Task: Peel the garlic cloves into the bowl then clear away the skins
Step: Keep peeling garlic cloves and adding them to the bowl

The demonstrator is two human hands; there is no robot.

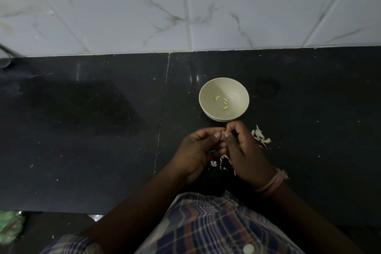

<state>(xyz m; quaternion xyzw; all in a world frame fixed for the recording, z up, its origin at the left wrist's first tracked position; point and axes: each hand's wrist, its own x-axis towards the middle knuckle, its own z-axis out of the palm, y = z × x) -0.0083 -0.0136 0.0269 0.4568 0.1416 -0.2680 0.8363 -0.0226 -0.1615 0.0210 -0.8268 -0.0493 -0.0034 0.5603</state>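
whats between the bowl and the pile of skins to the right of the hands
Nothing lies there: the head view shows only bare black counter between the bowl and the pile of skins. The right hand sits beside that gap, not in it.

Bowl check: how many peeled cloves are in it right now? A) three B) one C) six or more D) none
A: three pale peeled cloves lie on the floor of the bowl, while both hands work another clove just in front of it.

Dim, underexposed; dark corners, bowed wide-angle edges.
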